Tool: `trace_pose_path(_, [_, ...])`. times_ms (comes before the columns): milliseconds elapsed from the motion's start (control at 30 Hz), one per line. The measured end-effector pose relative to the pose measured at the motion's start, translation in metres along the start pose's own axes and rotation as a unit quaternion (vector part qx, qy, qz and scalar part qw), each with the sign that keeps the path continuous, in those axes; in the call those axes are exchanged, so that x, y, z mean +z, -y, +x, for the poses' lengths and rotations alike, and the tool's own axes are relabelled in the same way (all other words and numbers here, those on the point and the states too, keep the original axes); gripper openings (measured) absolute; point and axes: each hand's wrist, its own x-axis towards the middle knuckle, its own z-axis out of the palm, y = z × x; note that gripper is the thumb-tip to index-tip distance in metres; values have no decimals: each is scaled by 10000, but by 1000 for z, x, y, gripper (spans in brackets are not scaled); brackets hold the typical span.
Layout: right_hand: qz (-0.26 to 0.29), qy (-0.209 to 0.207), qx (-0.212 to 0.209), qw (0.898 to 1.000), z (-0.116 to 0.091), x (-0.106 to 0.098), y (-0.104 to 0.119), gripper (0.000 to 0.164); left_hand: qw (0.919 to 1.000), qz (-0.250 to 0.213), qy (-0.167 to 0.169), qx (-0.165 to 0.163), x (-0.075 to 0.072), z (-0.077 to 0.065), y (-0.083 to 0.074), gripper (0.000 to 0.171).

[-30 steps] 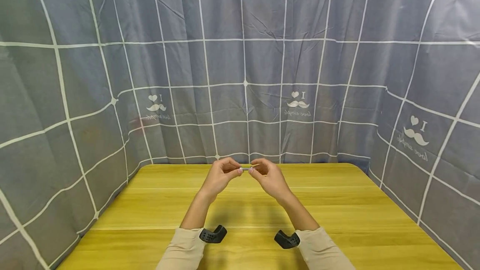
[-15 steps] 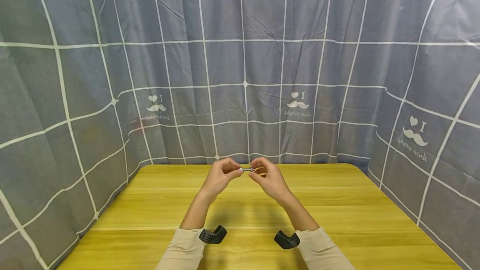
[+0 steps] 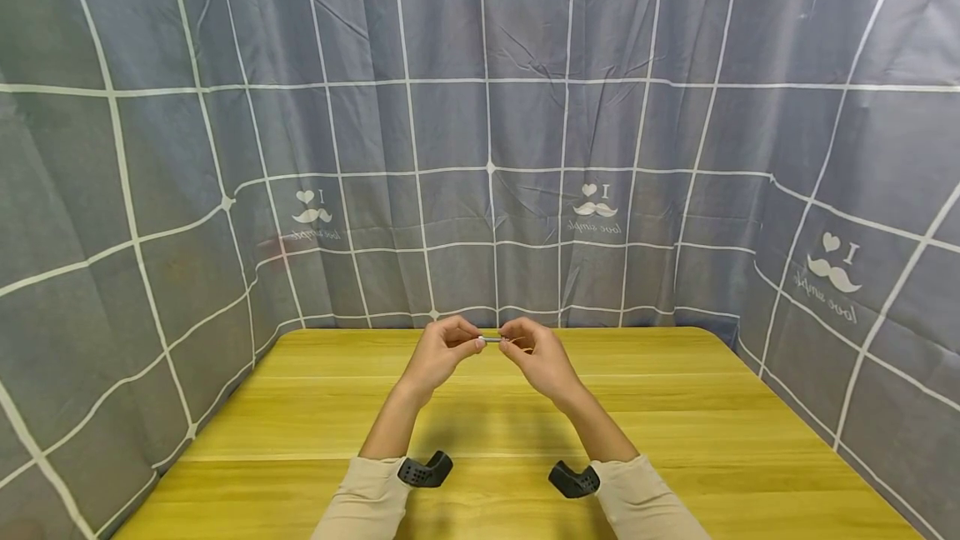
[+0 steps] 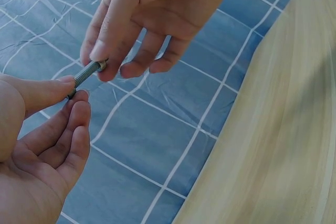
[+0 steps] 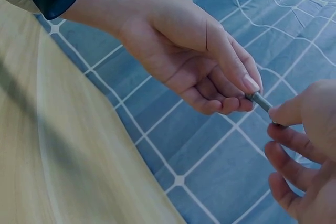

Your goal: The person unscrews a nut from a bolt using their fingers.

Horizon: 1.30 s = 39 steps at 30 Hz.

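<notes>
Pinching opposite ends of the threaded bolt [image 4: 85,73], the left hand [image 3: 441,350] and right hand [image 3: 543,353] hold it in the air between their fingers; the left likely steadies its end so the nut-like ring [image 4: 102,65] at the right fingers can be turned

A person's left hand [image 3: 441,350] and right hand [image 3: 543,358] appear against the far edge of a yellow wood-grain table [image 3: 285,415], near each other, each pinching one end of a short grey rod [image 3: 492,339] that lies roughly level between their fingertips. Both forearms reach forward from beige sleeves [image 3: 366,500], with a black device [image 3: 426,470] beside each cuff. Soft shadows fall on the wood between the arms. Around the table hangs a grey-blue curtain [image 3: 450,123] with a white grid, printed with moustaches, hearts and mirrored lettering, its cloth creased in places
</notes>
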Motion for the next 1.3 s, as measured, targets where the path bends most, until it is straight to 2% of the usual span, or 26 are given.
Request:
trace_pose_path(167, [25,-69,138,9999,0,1,1,23,10000,-33,4,-16,0,1,1,11])
trace_pose_path(400, [75,-66,35,9999,0,1,0,12,10000,30,-10,-60,0,2,2,11])
trace_pose_path(500, [37,-66,-19,10000,0,1,0,14,10000,39,-8,-63,0,2,1,11])
trace_pose_path(733, [49,-74,236,9997,0,1,1,20,10000,-18,-24,-71,0,1,0,12])
trace_pose_path(933, [-27,-92,4,10000,0,1,1,14,10000,-41,0,-43,-1,1,0,12])
trace_pose_path(1033, [-70,-84,-8,9999,-1,1,1,20,10000,-51,-4,-47,-1,2,0,12])
trace_pose_path(1167, [-73,-30,191,9998,-1,1,1,27,10000,-10,-21,-56,-1,1,1,12])
trace_pose_path(1300, [-64,-60,151,9998,-1,2,1,20,10000,19,-39,-56,-1,1,2,12])
